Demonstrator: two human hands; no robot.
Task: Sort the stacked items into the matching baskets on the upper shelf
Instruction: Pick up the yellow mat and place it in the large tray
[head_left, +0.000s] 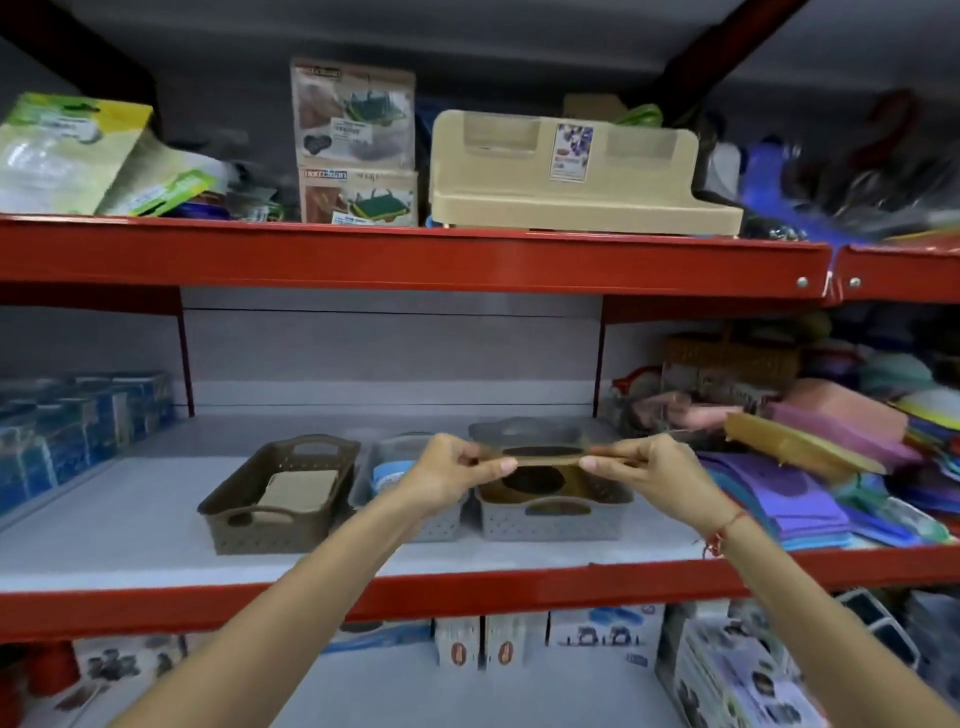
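From the head view I see my left hand (457, 475) and right hand (641, 467) each pinching one end of a flat brown item (545, 457), held level just above the grey basket (553, 514) on the shelf (104, 519). Left of that basket stand a second grey basket (384, 460) and a brown basket (280, 493).

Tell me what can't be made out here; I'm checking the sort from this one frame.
- Middle grey basket, head view: contents mostly hidden by the left hand and forearm.
- Flat brown item: seen edge-on between both hands, so its shape is unclear; right hand covers one end.
- Goods at far right: motion-blurred, unidentifiable.
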